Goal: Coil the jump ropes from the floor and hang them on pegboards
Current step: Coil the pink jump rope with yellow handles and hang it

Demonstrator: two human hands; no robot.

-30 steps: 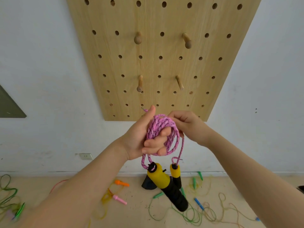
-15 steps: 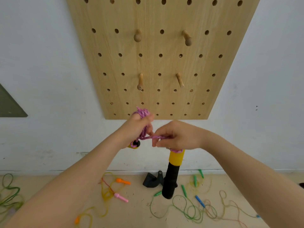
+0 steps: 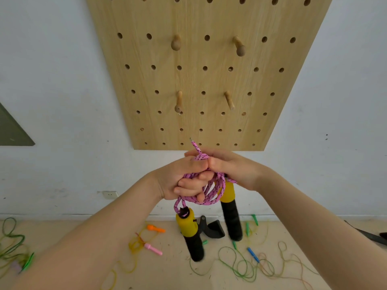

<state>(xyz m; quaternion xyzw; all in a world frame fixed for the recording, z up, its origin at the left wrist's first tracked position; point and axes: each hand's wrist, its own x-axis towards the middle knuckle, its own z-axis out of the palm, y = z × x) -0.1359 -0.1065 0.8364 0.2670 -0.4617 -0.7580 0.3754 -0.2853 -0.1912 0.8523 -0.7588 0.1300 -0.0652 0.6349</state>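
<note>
Just below the bottom edge of the wooden pegboard (image 3: 209,80), both hands meet around a coiled pink jump rope (image 3: 211,190). The left hand (image 3: 184,181) has its fingers (image 3: 193,183) curled through the coil, gripping the loops against the palm. The right hand (image 3: 232,167) presses in from the other side, its fingers bent round the rope near the top of the bundle, though exactly which strand it pinches is hard to make out. A short rope end (image 3: 195,145) sticks up above the knuckles. Two yellow-and-black handles hang down from the coil: the left handle (image 3: 189,233) lower, the right handle (image 3: 230,210) partly tucked behind the right hand. Four wooden pegs (image 3: 178,101) stand out of the board, all bare. Down on the floor (image 3: 167,268) by the wall lie loose ropes: a green rope (image 3: 236,266), a yellow rope with an orange handle (image 3: 155,228) and a pink handle (image 3: 154,249), and a black clip-like object (image 3: 211,228).
</note>
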